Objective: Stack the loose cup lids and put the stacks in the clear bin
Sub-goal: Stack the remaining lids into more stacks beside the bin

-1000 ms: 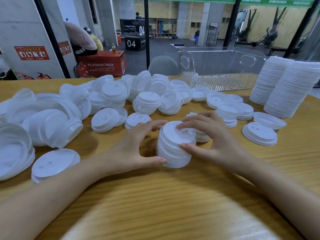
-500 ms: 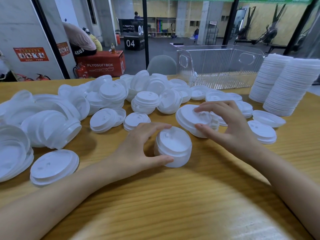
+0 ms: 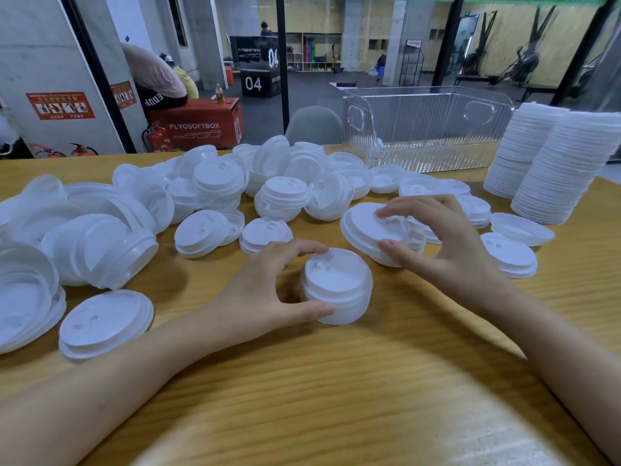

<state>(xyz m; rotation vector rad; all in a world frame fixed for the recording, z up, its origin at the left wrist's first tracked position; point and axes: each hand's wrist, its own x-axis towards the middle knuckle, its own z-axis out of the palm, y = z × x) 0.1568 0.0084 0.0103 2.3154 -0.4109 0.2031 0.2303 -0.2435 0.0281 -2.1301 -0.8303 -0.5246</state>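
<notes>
The short stack [image 3: 336, 284] near the middle of the table [image 3: 336, 398] is now gripped by the left hand [image 3: 262, 290] alone, while a tilted batch of lids [image 3: 369, 227] just beyond it has been pinched up by the right hand [image 3: 447, 243], so stacking is judged unfinished and the clear bin [image 3: 426, 129] at the far edge not yet reached.

Matt white plastic lids [image 3: 336, 280], clear ribbed glossy plastic bin [image 3: 426, 129], smooth grained wooden table [image 3: 336, 381]

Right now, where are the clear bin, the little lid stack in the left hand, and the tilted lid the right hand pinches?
clear bin [image 3: 430, 146]: head view, ribbed front wall.
little lid stack [image 3: 337, 280]: head view, top lid's flat face.
tilted lid [image 3: 366, 220]: head view, flat top.
</notes>
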